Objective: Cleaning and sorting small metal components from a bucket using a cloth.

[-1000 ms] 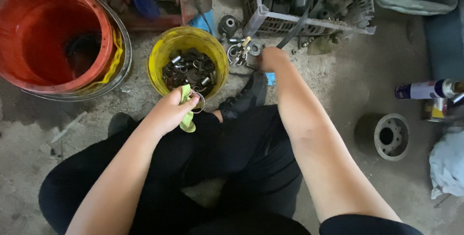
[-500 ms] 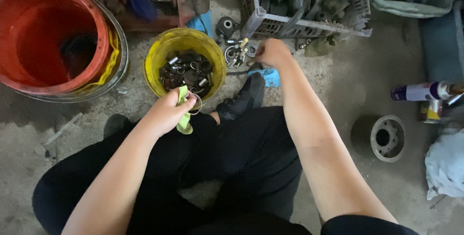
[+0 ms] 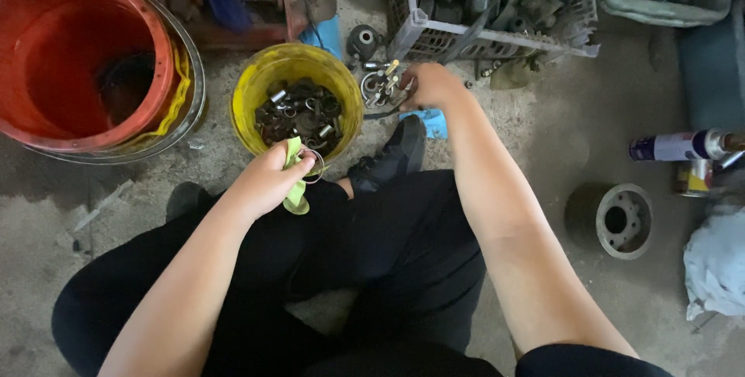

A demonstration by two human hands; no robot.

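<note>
Head view: left hand [image 3: 264, 183] is gripping a yellow-green cloth [image 3: 295, 183] and thin metal ring [image 3: 313, 166] over the yellow bucket of metal parts [image 3: 268, 82]; right hand [image 3: 431, 86] is closing on small shiny fittings [image 3: 380, 86] on the floor.

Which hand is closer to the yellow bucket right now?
Left. The left hand, holding a green cloth and a metal ring, sits at the yellow bucket's near rim. The right hand is off to its right, at loose metal parts on the floor.
</note>
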